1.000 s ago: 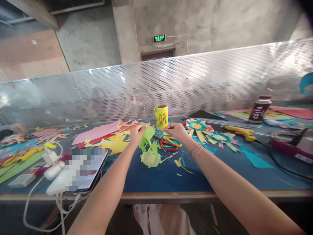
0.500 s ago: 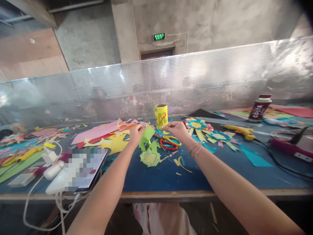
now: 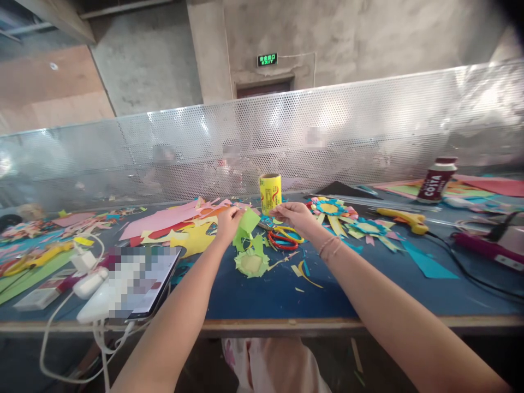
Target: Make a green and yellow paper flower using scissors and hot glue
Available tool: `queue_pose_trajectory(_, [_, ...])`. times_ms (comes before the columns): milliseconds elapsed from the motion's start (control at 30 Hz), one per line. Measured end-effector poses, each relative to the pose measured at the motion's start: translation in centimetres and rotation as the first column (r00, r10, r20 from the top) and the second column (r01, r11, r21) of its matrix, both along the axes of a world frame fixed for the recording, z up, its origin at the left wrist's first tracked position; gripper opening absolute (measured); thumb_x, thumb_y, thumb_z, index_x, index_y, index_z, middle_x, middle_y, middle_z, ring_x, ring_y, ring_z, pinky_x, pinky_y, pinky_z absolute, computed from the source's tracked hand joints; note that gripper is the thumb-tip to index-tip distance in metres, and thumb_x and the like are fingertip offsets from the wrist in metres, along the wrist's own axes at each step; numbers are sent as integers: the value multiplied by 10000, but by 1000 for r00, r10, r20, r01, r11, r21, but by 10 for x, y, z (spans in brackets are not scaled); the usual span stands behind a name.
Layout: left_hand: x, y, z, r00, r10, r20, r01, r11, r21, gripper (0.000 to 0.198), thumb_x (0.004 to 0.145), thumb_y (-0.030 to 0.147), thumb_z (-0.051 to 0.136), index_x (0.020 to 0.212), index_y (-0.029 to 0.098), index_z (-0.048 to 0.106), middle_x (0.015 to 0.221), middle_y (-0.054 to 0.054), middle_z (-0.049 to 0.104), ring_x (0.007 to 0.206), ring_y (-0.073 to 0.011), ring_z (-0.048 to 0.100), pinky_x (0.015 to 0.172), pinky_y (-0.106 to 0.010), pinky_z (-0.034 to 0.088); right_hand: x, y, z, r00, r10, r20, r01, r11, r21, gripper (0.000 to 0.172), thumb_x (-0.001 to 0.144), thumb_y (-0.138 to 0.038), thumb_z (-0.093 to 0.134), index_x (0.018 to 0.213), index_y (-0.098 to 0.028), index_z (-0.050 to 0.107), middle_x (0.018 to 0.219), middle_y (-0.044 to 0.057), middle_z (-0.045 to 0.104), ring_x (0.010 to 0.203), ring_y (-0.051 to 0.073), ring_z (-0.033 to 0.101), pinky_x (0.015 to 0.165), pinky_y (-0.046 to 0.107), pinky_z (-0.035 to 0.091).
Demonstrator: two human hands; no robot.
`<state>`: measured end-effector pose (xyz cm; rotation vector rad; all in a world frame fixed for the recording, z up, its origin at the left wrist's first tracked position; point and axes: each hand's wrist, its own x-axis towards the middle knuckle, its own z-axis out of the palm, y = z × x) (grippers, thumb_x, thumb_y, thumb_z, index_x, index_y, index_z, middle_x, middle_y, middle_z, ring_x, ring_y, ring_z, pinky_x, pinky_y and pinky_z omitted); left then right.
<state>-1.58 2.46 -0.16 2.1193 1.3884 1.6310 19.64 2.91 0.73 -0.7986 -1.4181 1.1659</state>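
My left hand (image 3: 228, 222) is closed in a pinch beside a piece of green paper (image 3: 248, 221); what its fingertips hold, if anything, is too small to make out. My right hand (image 3: 297, 214) also pinches, its fingertips in front of the base of an upright yellow roll (image 3: 271, 192). I cannot make out what lies between those fingers. Scissors with red and yellow handles (image 3: 285, 238) lie just below my right hand. Nearer to me, between my forearms, is a green paper rosette (image 3: 250, 264) with a pleated rim.
Coloured paper sheets (image 3: 192, 240) and scraps cover the left. A phone (image 3: 158, 289) with white cables sits at the front left. To the right are blue paper rosettes (image 3: 327, 207), a yellow glue gun (image 3: 403, 218) with its cord, and a Costa bottle (image 3: 436, 181). A perforated metal screen (image 3: 360, 131) stands behind.
My right hand's fingers have shifted slightly in front of the yellow roll. My left hand and the papers stay nearly the same.
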Motion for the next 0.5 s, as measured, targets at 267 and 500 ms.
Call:
queue_pose_trajectory(267, [0, 0, 1, 996, -2, 87, 4, 1000, -16, 315, 781, 351, 515, 524, 176, 466, 494, 28, 388, 544, -120, 387, 546, -226, 281, 4, 11, -8, 922, -244, 301, 184, 959, 217, 255, 528, -368, 734, 540, -155, 594, 602, 28, 631, 599, 146, 583, 552, 271, 470])
queue_pose_trajectory(500, [2, 1, 1, 994, 31, 105, -24, 998, -66, 222, 789, 332, 487, 698, 160, 593, 596, 9, 544, 600, -131, 496, 616, -236, 376, 4, 2, -2, 780, -450, 435, 298, 878, 374, 360, 664, -431, 623, 468, -169, 471, 521, 10, 577, 507, 107, 503, 502, 239, 390])
